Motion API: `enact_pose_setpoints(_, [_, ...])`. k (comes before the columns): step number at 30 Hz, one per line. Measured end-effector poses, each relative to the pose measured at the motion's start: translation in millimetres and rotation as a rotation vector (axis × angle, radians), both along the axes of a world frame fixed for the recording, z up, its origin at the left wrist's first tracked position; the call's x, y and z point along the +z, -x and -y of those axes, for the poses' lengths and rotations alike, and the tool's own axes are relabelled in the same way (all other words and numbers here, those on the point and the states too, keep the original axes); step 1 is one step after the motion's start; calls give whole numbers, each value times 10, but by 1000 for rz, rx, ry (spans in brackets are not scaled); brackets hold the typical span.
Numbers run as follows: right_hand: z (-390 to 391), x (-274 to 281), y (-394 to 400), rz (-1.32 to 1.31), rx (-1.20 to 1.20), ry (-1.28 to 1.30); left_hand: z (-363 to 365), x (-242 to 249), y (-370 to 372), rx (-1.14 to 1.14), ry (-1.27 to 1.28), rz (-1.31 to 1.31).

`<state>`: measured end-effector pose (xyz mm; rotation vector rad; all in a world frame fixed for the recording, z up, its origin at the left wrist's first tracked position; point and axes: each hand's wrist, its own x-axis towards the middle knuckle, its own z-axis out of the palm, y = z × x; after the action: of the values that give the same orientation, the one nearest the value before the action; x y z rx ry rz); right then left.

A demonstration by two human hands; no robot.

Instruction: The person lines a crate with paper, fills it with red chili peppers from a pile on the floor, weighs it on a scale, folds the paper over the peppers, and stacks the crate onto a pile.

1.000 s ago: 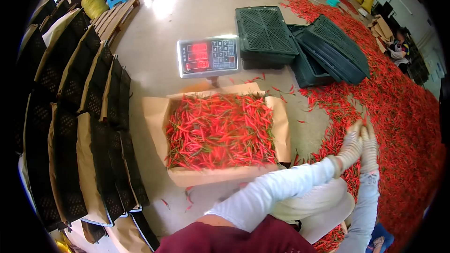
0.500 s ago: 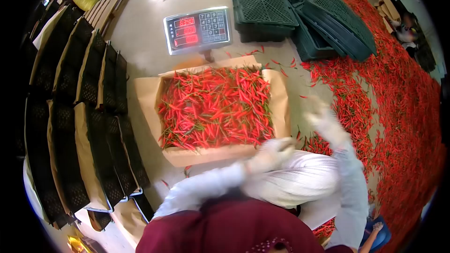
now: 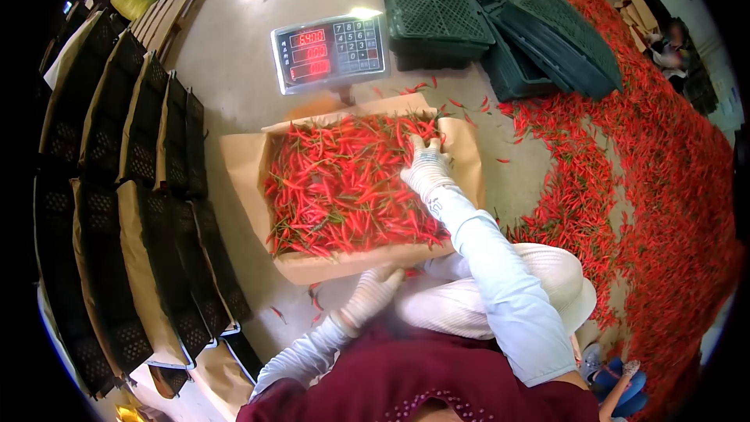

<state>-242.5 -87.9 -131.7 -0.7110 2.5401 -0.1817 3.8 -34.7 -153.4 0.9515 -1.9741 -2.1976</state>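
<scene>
Red chili peppers (image 3: 344, 187) with green stems fill a paper-lined box (image 3: 344, 266). My right hand (image 3: 427, 168), in a white knitted glove, reaches over the box's right side and touches the top peppers with its fingers apart. My left hand (image 3: 373, 295), gloved alike, is low beside the near edge of the box. Its fingers are drawn together and a bit of red shows by their tips; what they hold, if anything, I cannot make out. Behind the box stands a scale display (image 3: 330, 53) with lit red digits.
Dark green plastic crates (image 3: 433, 16) are stacked beyond the box, some tilted. A wide heap of chilies (image 3: 672, 211) covers the floor at right. Paper-lined black crates (image 3: 101, 258) line the left side. A wooden pallet (image 3: 172, 16) lies far left. Another person's arm (image 3: 617, 395) shows lower right.
My right hand has moved left from the floor beside the heap onto the peppers in the box. My left hand has drawn back left, below the near edge. The top digits on the display differ.
</scene>
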Motion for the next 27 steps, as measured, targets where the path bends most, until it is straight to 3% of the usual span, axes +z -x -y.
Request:
enact_pose_setpoints(5, [-32,-17,76,-41,34,52,41,87,93,-81,73,-38])
enact_pose_setpoints(8, [-161,-83,135,-87,148,161,34,-34,96,-70,122,-63])
enact_pose_setpoints(12, [-293,228,138,-7,198,421,83,24,75,-103,118,-41])
enact_pose_setpoints(14, [-300,389,189,129,210,605,71,-46,86,-100,162,-44])
enact_pose_setpoints(19, [-303,828,117,393,144,648,36,-275,139,-92,187,-92])
enact_pose_setpoints(24, [-411,1006,173,229,384,841,39,-18,163,-147,234,-166])
enact_pose_setpoints(27, [-579,1356,141,650,49,817,23,-40,161,-151,219,-185])
